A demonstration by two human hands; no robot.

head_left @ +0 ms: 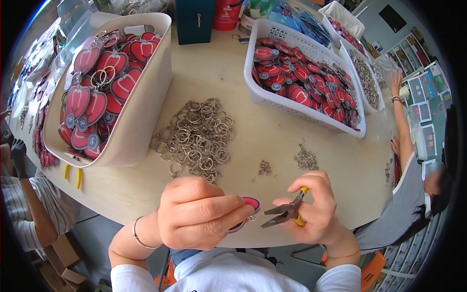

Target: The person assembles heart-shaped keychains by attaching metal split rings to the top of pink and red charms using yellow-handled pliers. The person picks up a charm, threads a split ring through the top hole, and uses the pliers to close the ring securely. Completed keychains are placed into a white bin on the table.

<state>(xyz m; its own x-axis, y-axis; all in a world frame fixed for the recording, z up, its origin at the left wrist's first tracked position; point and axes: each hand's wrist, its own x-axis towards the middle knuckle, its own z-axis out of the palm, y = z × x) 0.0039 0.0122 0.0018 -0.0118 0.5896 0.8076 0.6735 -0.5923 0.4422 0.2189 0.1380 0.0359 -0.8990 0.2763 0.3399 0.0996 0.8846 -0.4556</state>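
Keychain charm [251,204], red with a dark rim, sits pinched in our left hand [194,219] just over the near table [272,136] edge, most of it hidden under our curled fingers. Only its right end shows, with a small metal ring [250,219] hanging at the lower edge. Our right hand [314,209] is closed around yellow-handled pliers [284,214], whose tips are slightly apart and point left at that ring, near it but not touching. So the charm lies left of the pliers, its long axis running roughly left to right toward them. A loose pile of key rings [197,136] lies farther back on the table.
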